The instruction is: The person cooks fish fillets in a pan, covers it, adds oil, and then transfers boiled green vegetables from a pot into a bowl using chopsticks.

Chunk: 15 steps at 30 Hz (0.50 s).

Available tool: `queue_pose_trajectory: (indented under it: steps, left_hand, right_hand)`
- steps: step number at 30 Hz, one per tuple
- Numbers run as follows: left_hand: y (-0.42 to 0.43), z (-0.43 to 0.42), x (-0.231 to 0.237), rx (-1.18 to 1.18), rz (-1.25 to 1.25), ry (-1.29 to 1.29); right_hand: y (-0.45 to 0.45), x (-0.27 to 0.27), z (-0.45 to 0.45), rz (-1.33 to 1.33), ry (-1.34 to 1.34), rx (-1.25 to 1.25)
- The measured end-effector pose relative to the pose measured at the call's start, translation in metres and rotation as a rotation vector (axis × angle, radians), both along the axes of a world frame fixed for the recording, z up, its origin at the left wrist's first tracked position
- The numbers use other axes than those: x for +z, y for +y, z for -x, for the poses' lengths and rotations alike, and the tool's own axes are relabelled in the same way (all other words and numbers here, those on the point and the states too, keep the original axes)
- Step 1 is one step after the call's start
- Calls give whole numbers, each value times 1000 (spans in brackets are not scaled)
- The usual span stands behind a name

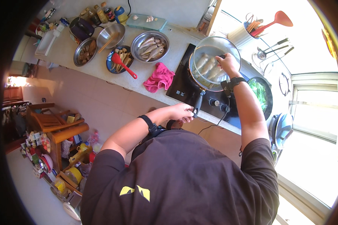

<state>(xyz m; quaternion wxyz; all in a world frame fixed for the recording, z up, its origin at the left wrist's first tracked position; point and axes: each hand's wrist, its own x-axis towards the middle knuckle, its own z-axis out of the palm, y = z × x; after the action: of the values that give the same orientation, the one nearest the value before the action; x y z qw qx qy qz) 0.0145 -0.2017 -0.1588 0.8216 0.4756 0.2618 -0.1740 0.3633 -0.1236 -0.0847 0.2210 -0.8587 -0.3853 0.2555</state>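
Note:
My right hand (227,64) grips the dark knob of a glass lid (233,45), which covers much of a frying pan (192,76). Several fish (209,66) show through the glass. The pan stands on a black cooktop (178,87), its dark handle (198,104) pointing towards me. Beside the handle's end is my left hand (183,112), fingers partly curled; whether it touches the handle cannot be told. A crumpled pink cloth (159,77) lies left of the cooktop. Farther left, a steel bowl (133,42) holds more fish, and a red spoon (124,65) rests across a blue dish (109,63) of fish.
A dark wok (269,97) with green vegetables stands right of my right forearm. Steel bowls (121,28), bottles (101,14) and a kettle (81,28) occupy the counter's far left. Garlic lies on a pale green box (143,24). A cable (214,125) hangs from my right wrist over the counter edge.

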Motion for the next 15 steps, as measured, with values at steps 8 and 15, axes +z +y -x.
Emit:
queue_pose_trajectory:
  steps: [8,15]
  left_hand:
    - [31,103,-1,208,-31,92]
    - [20,228,17,660,-31,192]
  right_hand:
    - [-7,-3,6,-67,93,-12]
    - [-3,-2,-5,22,33,61]
